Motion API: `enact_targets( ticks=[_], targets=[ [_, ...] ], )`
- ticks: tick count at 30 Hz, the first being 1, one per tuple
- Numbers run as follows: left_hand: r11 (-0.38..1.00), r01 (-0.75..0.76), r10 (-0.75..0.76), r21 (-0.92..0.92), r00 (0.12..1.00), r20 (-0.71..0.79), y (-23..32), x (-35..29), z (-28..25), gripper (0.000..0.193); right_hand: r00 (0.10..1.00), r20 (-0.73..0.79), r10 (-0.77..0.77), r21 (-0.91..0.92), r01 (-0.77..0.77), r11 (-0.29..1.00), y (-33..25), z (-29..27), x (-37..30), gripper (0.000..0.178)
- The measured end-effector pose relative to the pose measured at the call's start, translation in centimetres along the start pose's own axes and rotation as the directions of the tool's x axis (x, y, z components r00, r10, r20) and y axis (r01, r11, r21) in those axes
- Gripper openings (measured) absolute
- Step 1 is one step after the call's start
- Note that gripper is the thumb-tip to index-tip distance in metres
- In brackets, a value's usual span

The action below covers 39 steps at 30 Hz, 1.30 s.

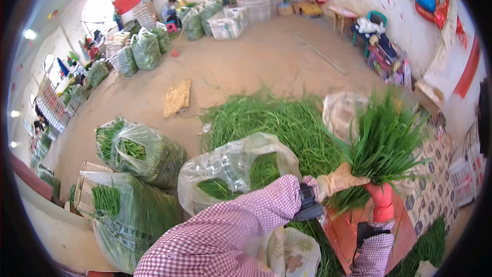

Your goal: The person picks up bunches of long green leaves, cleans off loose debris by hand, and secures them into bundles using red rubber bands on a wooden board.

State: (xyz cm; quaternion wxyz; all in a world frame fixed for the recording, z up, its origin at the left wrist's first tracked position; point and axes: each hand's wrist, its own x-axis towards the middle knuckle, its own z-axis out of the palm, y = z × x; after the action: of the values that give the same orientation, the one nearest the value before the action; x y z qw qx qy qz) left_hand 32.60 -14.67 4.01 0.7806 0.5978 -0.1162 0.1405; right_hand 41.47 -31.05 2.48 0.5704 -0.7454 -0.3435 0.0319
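The fingers of our right hand [381, 201], in a red-orange glove, are curled around the base of a leafy green bunch [390, 138], though the bunch hides their tips. Our left hand [342, 180], in a cream glove, has its fingers laid against the low left side of the same bunch; we cannot tell whether they pinch it or only press on it. The bunch fans upward and to the right above both gloves. At each wrist we wear a dark band over a checked sleeve [205, 236].

Just below our hands we see a red tabletop [344, 233], with a patterned sheet [435, 174] to its right. Beyond and to the left of the bunch spreads a heap of loose green stalks [287, 115], and a pale plastic bag [341, 113] sits at the heap's right side. Near our left forearm a clear plastic bag [233, 166] gapes around more greens. Farther left we have two packed bags [161, 151] of stalks, one in front of the other. A tan board piece [177, 98] lies on the brown floor [241, 56]; across the room a person [170, 11] sits among filled bags.
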Motion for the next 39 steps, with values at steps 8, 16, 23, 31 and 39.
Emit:
enact_targets(
  ticks=[8,16,23,31,39],
  targets=[
    [0.915,0.090,-0.187,-0.394,0.958,-0.216,10.2,-9.4,-1.5,0.058,0.928,0.373,0.007,0.243,-0.105,0.964,-17.0,5.7,-0.4,0.060],
    [0.893,0.040,-0.181,-0.448,0.944,-0.277,10.4,-23.7,-1.6,0.050,0.690,0.703,0.172,0.176,-0.402,0.899,-19.4,12.0,-10.3,0.070],
    [0.935,-0.035,-0.140,-0.354,0.877,-0.459,13.1,-28.0,-5.6,0.053,0.610,0.782,0.124,0.191,-0.424,0.885,-20.7,17.1,-13.5,0.078],
    [0.957,-0.109,-0.017,-0.268,0.904,-0.428,13.1,-29.9,-8.3,0.048,0.657,0.749,0.087,0.250,-0.401,0.881,-20.1,21.2,-11.7,0.071],
    [0.944,-0.073,-0.115,-0.322,0.842,-0.528,11.5,-30.1,-9.9,0.036,0.879,0.438,0.188,0.398,-0.377,0.836,-19.4,23.9,-13.5,0.060]
  ],
)
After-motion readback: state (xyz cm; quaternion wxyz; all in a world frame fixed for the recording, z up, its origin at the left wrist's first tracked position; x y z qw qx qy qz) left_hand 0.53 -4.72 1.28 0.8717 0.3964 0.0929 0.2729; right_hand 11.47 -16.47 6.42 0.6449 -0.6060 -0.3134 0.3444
